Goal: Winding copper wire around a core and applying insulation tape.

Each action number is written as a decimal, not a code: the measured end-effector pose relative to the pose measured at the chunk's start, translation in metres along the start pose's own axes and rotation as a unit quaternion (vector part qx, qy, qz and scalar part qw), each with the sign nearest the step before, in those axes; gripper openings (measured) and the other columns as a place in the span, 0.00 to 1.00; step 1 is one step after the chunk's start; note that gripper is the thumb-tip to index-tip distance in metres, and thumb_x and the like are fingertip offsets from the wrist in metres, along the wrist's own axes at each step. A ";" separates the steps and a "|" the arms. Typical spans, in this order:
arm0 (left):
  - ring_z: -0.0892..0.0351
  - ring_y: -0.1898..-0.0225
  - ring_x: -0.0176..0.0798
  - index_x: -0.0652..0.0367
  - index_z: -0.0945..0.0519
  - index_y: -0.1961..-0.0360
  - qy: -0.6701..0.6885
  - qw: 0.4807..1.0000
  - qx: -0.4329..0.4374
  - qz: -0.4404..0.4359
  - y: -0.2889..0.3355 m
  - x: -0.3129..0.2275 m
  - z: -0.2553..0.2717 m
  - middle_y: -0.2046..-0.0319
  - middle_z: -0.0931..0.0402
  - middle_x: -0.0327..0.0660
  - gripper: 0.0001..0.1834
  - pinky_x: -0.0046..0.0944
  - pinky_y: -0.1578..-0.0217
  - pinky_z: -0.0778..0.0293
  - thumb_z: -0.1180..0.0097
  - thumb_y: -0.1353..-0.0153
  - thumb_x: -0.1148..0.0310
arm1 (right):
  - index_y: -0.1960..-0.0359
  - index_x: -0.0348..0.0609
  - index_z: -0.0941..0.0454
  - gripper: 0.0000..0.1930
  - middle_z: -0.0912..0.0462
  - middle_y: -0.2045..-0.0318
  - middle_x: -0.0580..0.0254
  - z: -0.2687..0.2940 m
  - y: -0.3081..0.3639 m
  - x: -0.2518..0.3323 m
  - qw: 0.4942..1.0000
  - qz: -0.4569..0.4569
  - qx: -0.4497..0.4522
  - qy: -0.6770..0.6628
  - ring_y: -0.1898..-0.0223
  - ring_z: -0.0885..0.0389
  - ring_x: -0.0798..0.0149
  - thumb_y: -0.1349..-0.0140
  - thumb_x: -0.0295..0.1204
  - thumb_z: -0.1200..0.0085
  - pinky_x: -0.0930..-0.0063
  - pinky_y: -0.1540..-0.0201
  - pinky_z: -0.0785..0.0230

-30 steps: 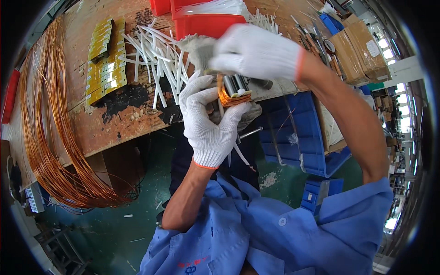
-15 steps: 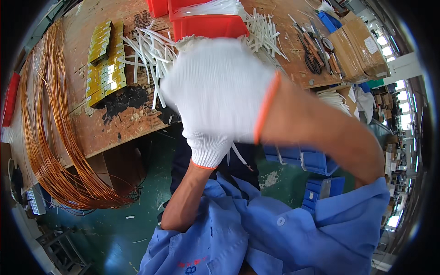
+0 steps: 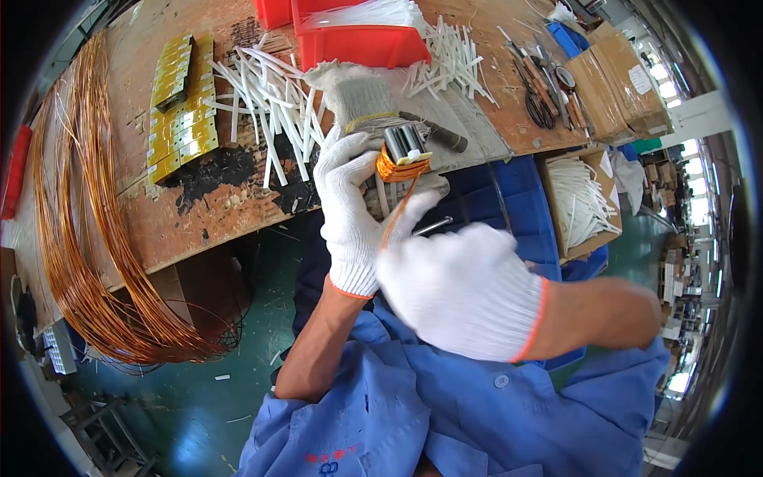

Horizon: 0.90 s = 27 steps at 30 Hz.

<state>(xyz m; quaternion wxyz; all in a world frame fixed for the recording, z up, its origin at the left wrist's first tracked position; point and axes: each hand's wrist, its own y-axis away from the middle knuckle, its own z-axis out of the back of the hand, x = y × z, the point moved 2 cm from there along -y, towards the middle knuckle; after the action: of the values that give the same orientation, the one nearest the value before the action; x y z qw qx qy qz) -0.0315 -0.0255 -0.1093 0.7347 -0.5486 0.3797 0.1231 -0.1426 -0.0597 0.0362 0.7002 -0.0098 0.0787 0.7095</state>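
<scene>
A small coil of orange-brown copper wire is wound round a core block with dark metallic rods at its top, by the table's front edge. My left hand, in a white knit glove, has its fingers bent against the coil's left side and steadies it. From the coil a strand of copper wire runs down to my right hand. That hand, gloved too and blurred by motion, is closed on the strand below the coil. A grey cloth bundle and a dark rod-like handle lie just behind.
Long copper wire bundles hang over the table's left edge. Yellow-wrapped blocks and white tubes lie nearby. A red bin stands behind; scissors and cardboard boxes are right. Below sit a blue bin and a tube-filled box.
My right hand has swung down toward me and to the right, from in front of the coil. The coil and my left hand's fingers now show; the left hand has barely moved.
</scene>
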 end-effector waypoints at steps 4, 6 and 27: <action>0.24 0.30 0.58 0.64 0.23 0.42 -0.023 0.999 -0.027 0.007 0.000 -0.008 -0.003 0.36 0.23 0.54 0.37 0.55 0.28 0.29 0.12 0.49 0.71 | 0.69 0.43 0.19 0.08 0.26 0.84 0.65 -0.001 -0.009 -0.006 0.995 0.093 0.013 0.036 0.85 0.20 0.65 0.41 0.34 0.39 0.61 0.84 0.35; 0.24 0.28 0.60 0.65 0.23 0.42 -0.030 0.999 -0.027 -0.004 -0.005 -0.007 -0.003 0.36 0.22 0.54 0.35 0.55 0.27 0.30 0.14 0.47 0.72 | 0.69 0.42 0.19 0.07 0.27 0.84 0.66 0.001 0.006 -0.013 0.993 0.113 0.010 0.023 0.86 0.22 0.66 0.42 0.32 0.38 0.62 0.84 0.38; 0.26 0.29 0.56 0.65 0.24 0.40 -0.101 0.994 0.005 0.030 0.005 0.004 0.005 0.33 0.27 0.55 0.37 0.52 0.27 0.31 0.14 0.47 0.70 | 0.70 0.38 0.17 0.11 0.19 0.78 0.56 -0.047 -0.014 -0.131 0.893 -0.095 -0.023 -0.439 0.72 0.19 0.53 0.29 0.31 0.42 0.58 0.66 0.26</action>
<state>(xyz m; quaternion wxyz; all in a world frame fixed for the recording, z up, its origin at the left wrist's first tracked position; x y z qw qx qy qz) -0.0294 -0.0202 -0.1149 0.7677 -0.5186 0.3204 0.1976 -0.1309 -0.1956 0.0051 0.7273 0.2794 -0.2544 0.5730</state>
